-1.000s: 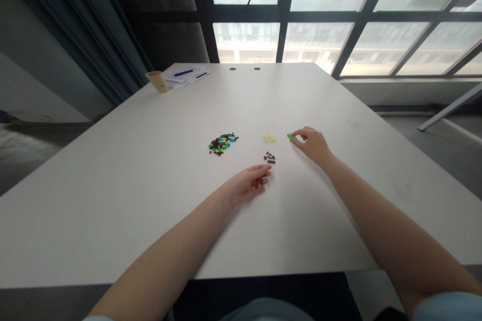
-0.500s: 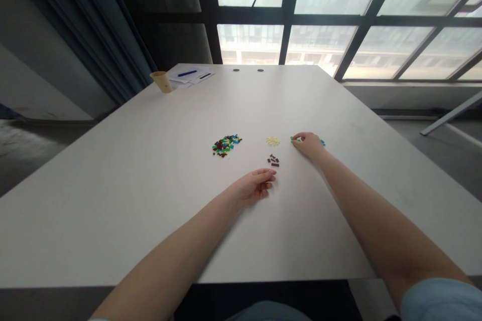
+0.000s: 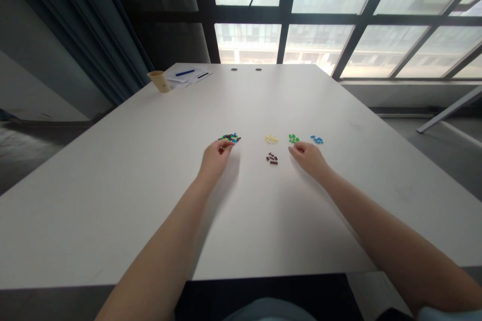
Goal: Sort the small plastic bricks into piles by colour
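Observation:
My left hand [image 3: 215,158] is over the near side of a mixed pile of small toy bricks [image 3: 230,137] in brown, green, blue and cream, hiding part of it. Its thumb and fingers are pinched together among the bricks; what they hold, if anything, is hidden. My right hand [image 3: 309,155] is closed just in front of a small group of green bricks [image 3: 293,138]. No piece shows between its fingers. Cream bricks [image 3: 271,139] lie left of the green ones, and blue bricks [image 3: 317,139] to their right. Brown bricks [image 3: 271,159] sit nearer me, between the hands.
The white table [image 3: 241,210] stretches away towards large windows. At its far left stand a tan cup [image 3: 159,82] and papers [image 3: 186,77] with a blue pen [image 3: 185,72] on them. Two dark round discs [image 3: 258,69] are set near the far edge.
My left hand has moved left and away from me, from beside the brown bricks to the mixed pile. My right hand has drawn back from the green bricks, uncovering them and the blue ones.

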Tool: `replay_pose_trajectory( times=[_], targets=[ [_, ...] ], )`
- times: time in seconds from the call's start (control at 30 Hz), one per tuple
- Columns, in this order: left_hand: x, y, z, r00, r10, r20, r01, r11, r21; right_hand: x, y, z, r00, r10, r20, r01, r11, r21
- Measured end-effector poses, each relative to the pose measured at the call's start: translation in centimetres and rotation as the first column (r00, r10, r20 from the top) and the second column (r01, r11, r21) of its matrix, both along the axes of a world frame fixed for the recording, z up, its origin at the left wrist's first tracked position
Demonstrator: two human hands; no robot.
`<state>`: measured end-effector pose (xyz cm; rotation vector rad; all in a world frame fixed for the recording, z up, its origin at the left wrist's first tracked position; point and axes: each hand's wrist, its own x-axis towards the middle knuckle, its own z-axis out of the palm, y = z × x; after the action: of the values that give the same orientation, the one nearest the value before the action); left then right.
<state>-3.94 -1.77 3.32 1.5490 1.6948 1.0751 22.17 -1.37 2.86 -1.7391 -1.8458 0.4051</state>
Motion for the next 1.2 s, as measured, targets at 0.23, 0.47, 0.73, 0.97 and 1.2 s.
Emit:
replay_pose_trajectory(
  times=[0.23, 0.47, 0.73, 0.97, 1.2],
  targets=[
    [-2.5, 1.1, -1.6, 0.753, -0.062, -0.655, 0.039, 0.998, -0.049, -1.7, -3.7, -1.4, 0.988, 0.155, -0.012, -0.155, 0.984, -0.082],
    [-1.7, 1.2, -1.7, 0.709, -0.063, -0.702, 0.021, 0.997, -0.068, -1.5, -3.3, -1.3, 0.984, 0.174, -0.031, -0.176, 0.980, -0.093],
    [-1.1, 1.4, -2.1, 0.925, -0.062, -0.375, 0.066, 0.998, -0.001, -1.3, -3.4, -1.1, 0.984, 0.175, -0.039, -0.178, 0.980, -0.090],
    [3.1, -1.2, -0.7, 0.858, -0.222, 0.463, 0.339, 0.923, -0.184, -1.4, -3.6, -0.8, 0.980, 0.187, -0.061, -0.192, 0.978, -0.080],
    [5.6, -3.7, -0.2, 0.648, -0.402, 0.647, 0.586, 0.805, -0.087, -1.6, -3.7, -0.7, 0.978, 0.195, -0.068, -0.200, 0.977, -0.078]
  ],
)
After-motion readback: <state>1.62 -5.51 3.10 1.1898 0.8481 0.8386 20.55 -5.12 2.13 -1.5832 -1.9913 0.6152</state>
